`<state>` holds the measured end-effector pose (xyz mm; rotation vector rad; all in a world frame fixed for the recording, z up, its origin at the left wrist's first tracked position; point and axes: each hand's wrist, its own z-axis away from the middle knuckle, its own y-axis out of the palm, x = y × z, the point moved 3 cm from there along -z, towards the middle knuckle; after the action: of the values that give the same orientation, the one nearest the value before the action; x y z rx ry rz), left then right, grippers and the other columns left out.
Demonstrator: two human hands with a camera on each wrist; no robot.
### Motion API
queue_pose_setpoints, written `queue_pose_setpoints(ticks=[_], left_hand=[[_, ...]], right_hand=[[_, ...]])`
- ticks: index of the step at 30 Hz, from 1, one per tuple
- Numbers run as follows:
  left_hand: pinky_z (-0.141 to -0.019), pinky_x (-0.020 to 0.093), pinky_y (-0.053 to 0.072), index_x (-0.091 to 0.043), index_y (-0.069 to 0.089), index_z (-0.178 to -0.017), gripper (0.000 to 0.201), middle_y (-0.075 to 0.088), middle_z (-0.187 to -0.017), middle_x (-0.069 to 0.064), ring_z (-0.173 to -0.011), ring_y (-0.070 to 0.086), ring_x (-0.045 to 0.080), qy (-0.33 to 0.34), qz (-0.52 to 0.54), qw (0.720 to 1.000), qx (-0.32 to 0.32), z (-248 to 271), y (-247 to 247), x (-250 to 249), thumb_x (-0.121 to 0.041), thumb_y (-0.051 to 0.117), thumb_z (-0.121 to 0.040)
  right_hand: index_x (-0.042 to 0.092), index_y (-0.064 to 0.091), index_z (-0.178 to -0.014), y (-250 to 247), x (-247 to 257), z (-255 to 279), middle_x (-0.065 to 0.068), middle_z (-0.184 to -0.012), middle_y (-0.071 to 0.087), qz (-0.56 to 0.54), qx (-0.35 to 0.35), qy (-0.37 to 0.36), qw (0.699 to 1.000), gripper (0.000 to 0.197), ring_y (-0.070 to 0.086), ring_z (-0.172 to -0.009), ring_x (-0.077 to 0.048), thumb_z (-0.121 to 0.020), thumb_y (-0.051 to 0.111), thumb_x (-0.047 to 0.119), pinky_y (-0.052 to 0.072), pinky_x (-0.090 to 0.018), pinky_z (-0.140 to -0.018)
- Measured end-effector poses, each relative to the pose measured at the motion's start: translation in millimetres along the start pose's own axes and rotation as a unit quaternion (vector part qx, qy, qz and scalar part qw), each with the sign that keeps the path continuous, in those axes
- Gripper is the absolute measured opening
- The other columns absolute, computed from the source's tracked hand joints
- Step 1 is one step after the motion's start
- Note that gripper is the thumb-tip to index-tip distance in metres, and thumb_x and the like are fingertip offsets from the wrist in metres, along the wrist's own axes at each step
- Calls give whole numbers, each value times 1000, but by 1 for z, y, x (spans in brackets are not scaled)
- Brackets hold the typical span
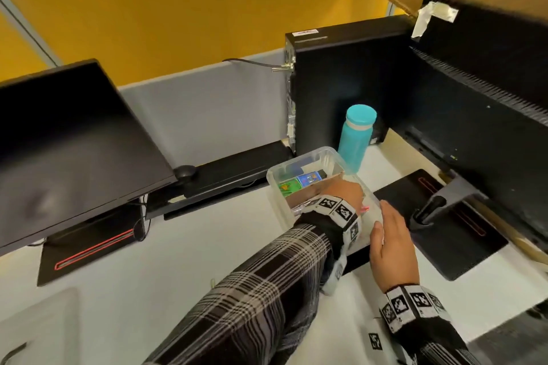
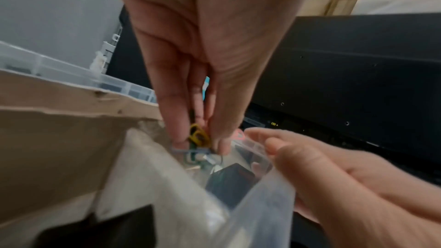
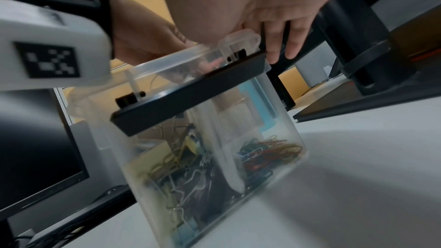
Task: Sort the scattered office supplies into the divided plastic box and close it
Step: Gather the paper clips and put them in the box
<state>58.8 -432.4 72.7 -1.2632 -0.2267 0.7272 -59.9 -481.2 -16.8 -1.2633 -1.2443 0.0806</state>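
Note:
The clear plastic box [image 1: 296, 160] stands on the white desk, with a brown cardboard divider [image 2: 59, 120] across it. My left hand [image 1: 344, 190] reaches into its near-right compartment. There its fingertips [image 2: 179, 139] pinch a small bunch of yellow, green and blue paper clips [image 2: 199, 135]. My right hand [image 1: 391, 234] grips the box's right rim [image 2: 262, 205]. Through the box wall [image 3: 286, 120] I see coloured paper clips [image 3: 269, 150] in one compartment and binder clips [image 3: 183, 167] in another. A black lid [image 3: 190, 99] sits along the box's side. Colourful small items [image 1: 299, 182] lie in the far compartment.
A teal bottle [image 1: 357, 136] stands just behind the box, in front of a black computer tower [image 1: 341, 83]. A monitor [image 1: 74, 133] is at the left and another [image 1: 489, 83] at the right, whose stand base [image 1: 439, 216] lies beside my right hand.

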Motion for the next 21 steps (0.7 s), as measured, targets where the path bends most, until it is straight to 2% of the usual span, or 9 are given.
queue_pose_setpoints(ticks=[3, 7, 10, 12, 14, 15, 18, 19, 21], left_hand=[[-86, 36, 45, -1, 56, -123, 32, 57, -128, 17, -118, 55, 32, -18, 18, 999, 20, -15, 14, -7, -16, 48, -96], [-84, 28, 42, -10, 57, -124, 36, 58, -128, 10, -116, 56, 26, 1, 91, 995, 42, -1, 4, 7, -23, 56, -91], [-94, 29, 45, -20, 60, -122, 31, 64, -120, 2, -107, 60, 19, 32, 180, 982, -52, 40, -15, 42, -20, 47, -93], [-94, 30, 47, -26, 60, -121, 32, 64, -120, -3, -104, 61, 17, -1, 190, 974, -121, 73, -14, 82, -18, 45, -93], [-93, 34, 49, -31, 58, -119, 30, 63, -120, -8, -101, 61, 13, -74, 158, 975, -137, 109, 1, 133, -24, 45, -94], [-95, 34, 48, -32, 56, -121, 29, 61, -122, -10, -103, 60, 12, -124, 129, 977, -118, 127, 15, 162, -27, 45, -94], [-104, 34, 41, -32, 44, -132, 37, 49, -137, -8, -123, 47, 16, -244, 43, 969, 7, 181, 65, 229, -27, 41, -95], [-107, 34, 37, -32, 39, -137, 43, 42, -142, -7, -129, 41, 16, -256, 37, 965, 36, 196, 81, 243, -22, 40, -95], [-112, 32, 30, -31, 29, -143, 57, 29, -151, -8, -136, 30, 16, -230, 51, 970, 58, 218, 108, 254, -7, 40, -92]], right_hand=[[16, 32, -143, -1, -3, -1, -7, -146, 39, 8, 2, -3, 1000, 61, 39, -130, -23, -92, 16, 46, 33, -38, -110], [16, 30, -144, -1, -2, -1, -7, -146, 37, 8, 12, -3, 1000, 59, 38, -131, -23, -94, 19, 45, 31, -37, -111], [14, 29, -144, -6, 2, -2, -9, -148, 36, 22, 21, 22, 999, 51, 35, -133, -26, -98, 31, 35, 29, -41, -112], [13, 29, -144, -12, 13, -2, -10, -150, 33, 60, 15, 20, 998, 52, 29, -137, -28, -95, 42, 24, 25, -46, -114], [12, 32, -143, -19, 37, 2, -9, -151, 30, 78, 3, -32, 996, 56, 24, -140, -28, -90, 51, 17, 22, -47, -115], [13, 34, -141, -19, 53, 7, -7, -150, 31, 66, 3, -76, 995, 55, 24, -140, -26, -89, 53, 16, 23, -46, -115], [14, 44, -133, -3, 104, 32, -4, -142, 39, -5, 51, -228, 972, 43, 33, -134, -18, -90, 49, 16, 30, -36, -112], [15, 46, -130, 10, 116, 44, -2, -138, 43, -22, 80, -268, 960, 41, 38, -129, -15, -89, 46, 17, 33, -30, -109], [19, 48, -126, 42, 130, 72, 3, -129, 50, -24, 168, -322, 932, 38, 45, -119, -9, -88, 43, 21, 42, -23, -98]])
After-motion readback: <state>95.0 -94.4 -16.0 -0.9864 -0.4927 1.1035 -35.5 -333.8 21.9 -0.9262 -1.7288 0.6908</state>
